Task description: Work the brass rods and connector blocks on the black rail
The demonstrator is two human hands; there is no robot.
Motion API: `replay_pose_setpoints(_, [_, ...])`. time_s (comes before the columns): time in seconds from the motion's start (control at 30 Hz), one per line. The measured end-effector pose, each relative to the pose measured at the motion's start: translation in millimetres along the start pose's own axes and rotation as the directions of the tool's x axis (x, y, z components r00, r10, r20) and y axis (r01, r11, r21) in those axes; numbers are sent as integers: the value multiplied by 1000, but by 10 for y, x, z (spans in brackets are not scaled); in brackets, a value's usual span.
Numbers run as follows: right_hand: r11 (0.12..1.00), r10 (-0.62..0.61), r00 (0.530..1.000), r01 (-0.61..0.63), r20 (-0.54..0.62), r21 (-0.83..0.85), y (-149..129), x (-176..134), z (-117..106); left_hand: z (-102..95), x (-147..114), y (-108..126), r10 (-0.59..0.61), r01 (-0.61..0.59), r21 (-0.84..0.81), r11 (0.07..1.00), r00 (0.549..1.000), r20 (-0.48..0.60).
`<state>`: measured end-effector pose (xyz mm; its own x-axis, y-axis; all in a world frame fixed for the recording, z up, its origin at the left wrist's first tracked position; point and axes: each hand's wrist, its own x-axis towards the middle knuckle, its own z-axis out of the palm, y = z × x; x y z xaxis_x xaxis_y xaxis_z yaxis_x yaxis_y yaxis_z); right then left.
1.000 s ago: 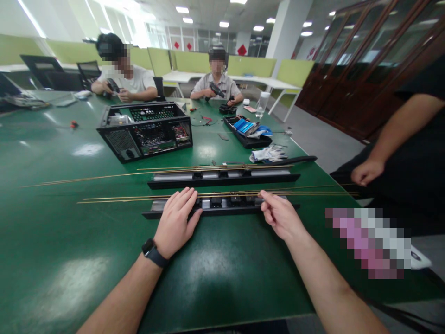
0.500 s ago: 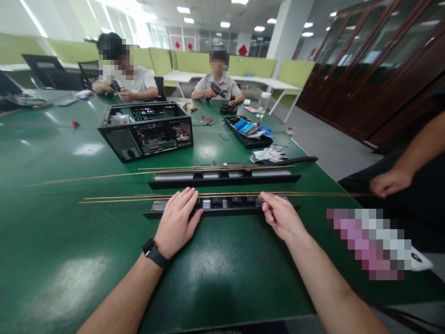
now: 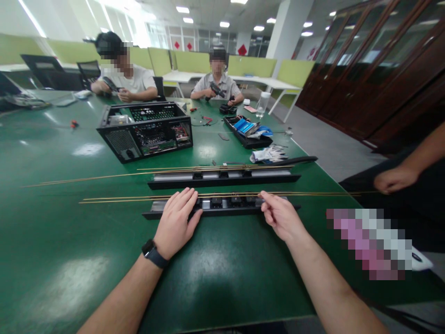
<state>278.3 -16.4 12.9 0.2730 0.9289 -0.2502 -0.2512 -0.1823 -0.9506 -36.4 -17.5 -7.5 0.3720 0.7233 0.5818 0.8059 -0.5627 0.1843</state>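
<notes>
My left hand (image 3: 179, 222) lies palm down over the near black rail (image 3: 225, 212), its fingers stretched across the left part and the thumb resting at the front edge. Beneath those fingers run thin brass-coloured rods (image 3: 114, 199), laid lengthwise over the rail and jutting far past both ends. Thumb and index finger of my right hand (image 3: 280, 215) pinch a rod near the rail's right end, the other fingers curled in. Black blocks (image 3: 216, 202) sit in the rail's channel between my hands. Just behind lies a second black rail (image 3: 225, 182) with similar rods (image 3: 170, 169) along it.
An opened computer case (image 3: 146, 132) stands back left. Work gloves (image 3: 267, 154) and a black tray (image 3: 248, 134) of blue items lie back right. Two people sit across the table. Another person's fist (image 3: 396, 179) is by the rods' right ends; a blurred-out object (image 3: 371, 243) lies nearer.
The other person's fist on the right has shifted slightly rightward. The seated person at left has tilted the dark tool held there. Both my hands stay in place.
</notes>
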Motion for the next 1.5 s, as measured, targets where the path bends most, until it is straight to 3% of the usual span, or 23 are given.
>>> replay_pose_setpoints(1.5, [1000,-3,1000,3,-10,-2,1,10,-8,6,0,2,9,-9,24,1000,1000,1])
